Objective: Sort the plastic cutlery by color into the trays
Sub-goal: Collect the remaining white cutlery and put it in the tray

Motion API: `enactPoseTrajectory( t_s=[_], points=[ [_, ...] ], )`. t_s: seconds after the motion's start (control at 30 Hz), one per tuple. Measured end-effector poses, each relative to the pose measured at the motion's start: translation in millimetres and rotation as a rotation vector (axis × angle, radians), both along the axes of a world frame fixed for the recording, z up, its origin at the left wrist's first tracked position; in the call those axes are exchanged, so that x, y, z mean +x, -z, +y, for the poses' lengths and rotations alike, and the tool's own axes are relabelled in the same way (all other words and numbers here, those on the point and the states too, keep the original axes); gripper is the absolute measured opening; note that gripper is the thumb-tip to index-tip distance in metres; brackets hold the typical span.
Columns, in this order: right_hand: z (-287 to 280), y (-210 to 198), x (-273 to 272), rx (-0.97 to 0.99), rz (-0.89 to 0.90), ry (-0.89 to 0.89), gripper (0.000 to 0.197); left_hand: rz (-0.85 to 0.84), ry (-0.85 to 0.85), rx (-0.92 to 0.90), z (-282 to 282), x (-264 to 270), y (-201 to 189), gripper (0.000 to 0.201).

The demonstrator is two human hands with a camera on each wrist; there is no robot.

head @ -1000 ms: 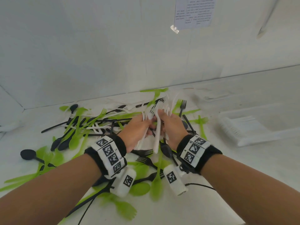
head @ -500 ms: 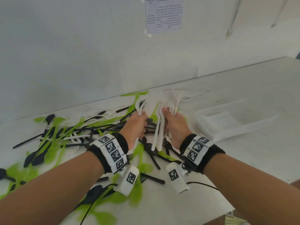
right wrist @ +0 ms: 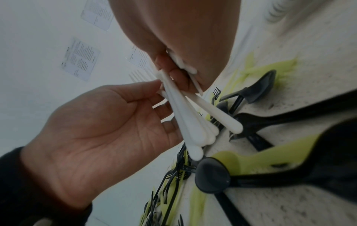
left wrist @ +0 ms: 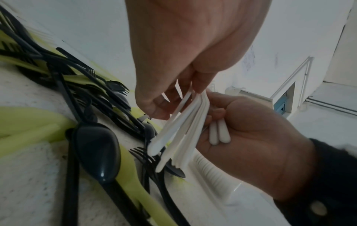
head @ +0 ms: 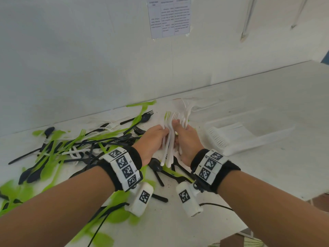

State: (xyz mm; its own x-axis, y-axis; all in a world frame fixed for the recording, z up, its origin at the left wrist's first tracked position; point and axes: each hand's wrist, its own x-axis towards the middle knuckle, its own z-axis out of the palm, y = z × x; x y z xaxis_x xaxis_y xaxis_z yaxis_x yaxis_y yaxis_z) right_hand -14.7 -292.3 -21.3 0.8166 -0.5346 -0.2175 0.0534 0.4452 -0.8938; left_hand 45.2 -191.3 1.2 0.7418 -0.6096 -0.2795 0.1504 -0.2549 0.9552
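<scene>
Head: left hand and right hand both grip white fork bundle, above cutlery pile; white tray at 3 o'clock.
Left wrist: left thumb and fingers pinch handles.
Right wrist: right fingers curl round handles.

Printed sheet text too small; green cutlery motion-blurred, edge-cropped.

Both hands meet above the tabletop, the left hand and right hand sharing a grip on a bundle of white forks, tines pointing away. Green and black cutlery lies scattered to the left. A white tray holding white cutlery sits to the right.
</scene>
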Motion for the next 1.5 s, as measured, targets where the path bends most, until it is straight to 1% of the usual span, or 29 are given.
enactPoseTrajectory(
  t_s=[0.2, 0.33, 0.43, 0.5, 0.57, 0.67, 0.8, 0.9, 0.97, 1.0, 1.07, 1.13, 1.2, 1.23, 1.27, 1.3, 1.33, 1.37, 1.43, 1.5],
  points=[
    [-17, -4, -11, 0.017, -0.018, -0.070, 0.025, 0.070, -0.055, -0.005, -9, -4, -9, 0.032],
    [-30, -5, -20, 0.043, -0.060, -0.048, 0.025, 0.129, 0.017, -0.004, -17, -17, -16, 0.030],
    [-31, -7, -24, 0.078, -0.063, -0.023, 0.023, 0.046, 0.107, 0.006, -26, -30, -17, 0.026],
    [-28, -9, -25, 0.067, -0.045, -0.019, 0.023, 0.001, 0.158, -0.008, -29, -37, -19, 0.028],
    [-25, -9, -25, 0.039, -0.021, -0.020, 0.027, -0.029, 0.193, 0.001, -29, -41, -22, 0.032],
    [-26, -8, -24, 0.011, -0.002, -0.015, 0.029, -0.071, 0.213, 0.030, -28, -39, -22, 0.037],
    [-30, -10, -23, -0.072, 0.021, -0.019, 0.029, -0.050, 0.171, 0.110, -34, -26, -18, 0.044],
    [-38, -15, -21, -0.095, 0.016, -0.028, 0.028, -0.015, 0.185, 0.113, -42, -18, -17, 0.049],
    [-41, -19, -19, -0.121, 0.027, -0.020, 0.034, -0.022, 0.200, 0.118, -47, -16, -19, 0.046],
    [-42, -21, -18, -0.137, 0.037, -0.019, 0.033, -0.032, 0.202, 0.124, -49, -15, -19, 0.043],
    [-47, -26, -18, -0.171, 0.056, -0.026, 0.026, -0.060, 0.212, 0.130, -52, -12, -22, 0.037],
    [-57, -28, -18, -0.230, 0.085, -0.036, 0.024, -0.078, 0.227, 0.144, -57, -8, -26, 0.028],
    [-68, -27, -17, -0.258, 0.065, -0.056, 0.017, -0.039, 0.247, 0.170, -63, -4, -30, 0.016],
    [-74, -27, -16, -0.256, 0.046, -0.062, 0.008, -0.020, 0.268, 0.190, -66, -3, -33, 0.014],
    [-80, -28, -15, -0.257, 0.029, -0.055, 0.006, -0.011, 0.288, 0.217, -70, -1, -36, 0.013],
    [-87, -30, -14, -0.271, 0.022, -0.045, 0.020, -0.016, 0.306, 0.252, -75, 2, -38, 0.013],
    [-96, -32, -14, -0.303, 0.025, -0.048, 0.031, -0.033, 0.325, 0.295, -81, 4, -39, 0.013],
    [-106, -34, -13, -0.355, 0.032, -0.061, 0.035, -0.064, 0.343, 0.344, -87, 6, -38, 0.014],
    [-130, -38, -11, -0.536, 0.075, -0.122, 0.029, -0.134, 0.374, 0.436, -101, 11, -37, 0.014],
    [-158, -39, -8, -0.710, 0.116, -0.139, 0.025, -0.234, 0.407, 0.491, -115, 14, -39, 0.012]
  ],
)
